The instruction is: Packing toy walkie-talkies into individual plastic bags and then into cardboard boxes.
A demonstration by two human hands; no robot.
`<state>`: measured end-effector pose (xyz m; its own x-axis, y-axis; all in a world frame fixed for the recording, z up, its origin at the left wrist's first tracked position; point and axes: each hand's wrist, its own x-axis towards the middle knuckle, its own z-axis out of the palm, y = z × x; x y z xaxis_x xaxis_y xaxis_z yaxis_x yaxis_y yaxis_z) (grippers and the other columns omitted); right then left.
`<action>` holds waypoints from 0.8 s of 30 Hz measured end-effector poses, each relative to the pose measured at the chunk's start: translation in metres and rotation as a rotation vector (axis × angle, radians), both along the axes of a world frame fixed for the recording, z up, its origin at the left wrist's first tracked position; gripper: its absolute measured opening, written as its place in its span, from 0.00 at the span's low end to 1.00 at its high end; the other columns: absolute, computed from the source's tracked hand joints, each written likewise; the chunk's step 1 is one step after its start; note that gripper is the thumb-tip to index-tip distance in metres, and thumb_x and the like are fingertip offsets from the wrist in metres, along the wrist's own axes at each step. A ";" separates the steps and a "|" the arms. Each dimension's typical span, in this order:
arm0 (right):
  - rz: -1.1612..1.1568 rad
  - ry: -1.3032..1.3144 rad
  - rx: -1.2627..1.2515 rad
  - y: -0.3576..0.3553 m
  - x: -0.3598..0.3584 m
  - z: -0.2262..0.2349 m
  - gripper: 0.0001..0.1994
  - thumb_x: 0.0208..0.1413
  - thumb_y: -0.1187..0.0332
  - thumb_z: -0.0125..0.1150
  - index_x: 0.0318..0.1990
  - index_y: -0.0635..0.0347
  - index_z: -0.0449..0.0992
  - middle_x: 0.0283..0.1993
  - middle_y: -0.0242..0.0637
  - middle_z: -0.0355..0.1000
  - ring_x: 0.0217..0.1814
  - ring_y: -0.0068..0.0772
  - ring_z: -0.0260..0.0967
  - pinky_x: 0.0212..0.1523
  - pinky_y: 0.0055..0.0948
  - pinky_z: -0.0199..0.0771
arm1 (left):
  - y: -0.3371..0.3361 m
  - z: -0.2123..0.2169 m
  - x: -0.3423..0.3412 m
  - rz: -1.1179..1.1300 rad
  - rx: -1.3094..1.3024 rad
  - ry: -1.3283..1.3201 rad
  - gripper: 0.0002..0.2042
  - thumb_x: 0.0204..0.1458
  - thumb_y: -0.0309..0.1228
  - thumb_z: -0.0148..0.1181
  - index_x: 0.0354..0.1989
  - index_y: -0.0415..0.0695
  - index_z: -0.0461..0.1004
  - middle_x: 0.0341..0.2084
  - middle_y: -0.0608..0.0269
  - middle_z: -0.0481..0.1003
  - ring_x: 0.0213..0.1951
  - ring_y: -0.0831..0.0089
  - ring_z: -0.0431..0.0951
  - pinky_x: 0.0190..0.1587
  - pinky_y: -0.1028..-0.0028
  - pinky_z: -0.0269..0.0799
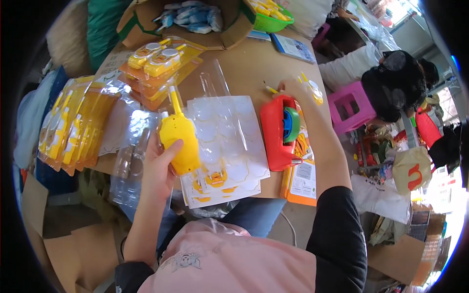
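One smooth yellow plastic toy (181, 134), left hand (163, 162) clamped on it, right hand (291, 89), grip impossible to tell, near glossy red tape dispenser (273, 135)

Head-worn fisheye, facing steeply down, wearer's torso (224, 259) at six o'clock, worktable (254, 73) near, toward twelve.

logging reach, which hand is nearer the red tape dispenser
Right. The right hand is at the far end of the red tape dispenser; the left hand is left of it, across the white sheets, holding a yellow handset.
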<state>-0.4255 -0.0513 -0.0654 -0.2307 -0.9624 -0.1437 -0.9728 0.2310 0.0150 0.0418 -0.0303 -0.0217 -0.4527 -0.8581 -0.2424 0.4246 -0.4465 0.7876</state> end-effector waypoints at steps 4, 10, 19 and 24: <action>-0.099 0.029 -0.143 -0.017 -0.008 0.010 0.19 0.44 0.49 0.62 0.37 0.53 0.78 0.34 0.43 0.75 0.39 0.42 0.72 0.39 0.37 0.71 | -0.003 0.000 0.002 -0.031 -0.011 -0.023 0.26 0.50 0.20 0.56 0.58 0.42 0.56 0.48 0.61 0.69 0.49 0.69 0.72 0.49 0.69 0.71; -0.037 -0.908 -0.936 0.013 0.107 0.134 0.14 0.60 0.60 0.50 0.39 0.60 0.76 0.31 0.29 0.73 0.32 0.20 0.68 0.32 0.21 0.67 | -0.006 -0.002 -0.004 -0.041 -0.026 0.024 0.26 0.50 0.20 0.56 0.58 0.42 0.56 0.48 0.60 0.69 0.49 0.68 0.72 0.49 0.69 0.71; 0.053 -1.050 -0.497 0.078 0.226 0.112 0.19 0.55 0.59 0.58 0.49 0.63 0.71 0.44 0.37 0.72 0.42 0.25 0.67 0.43 0.28 0.68 | 0.005 0.004 -0.013 -0.203 0.037 0.107 0.28 0.49 0.19 0.56 0.59 0.43 0.55 0.49 0.57 0.69 0.51 0.65 0.71 0.50 0.67 0.71; 0.109 -0.648 -0.772 0.096 0.232 0.078 0.38 0.47 0.67 0.66 0.64 0.63 0.52 0.66 0.47 0.49 0.67 0.41 0.48 0.62 0.37 0.52 | 0.007 0.011 -0.015 -0.317 0.078 0.164 0.28 0.48 0.19 0.56 0.59 0.43 0.55 0.49 0.56 0.68 0.51 0.63 0.72 0.51 0.66 0.71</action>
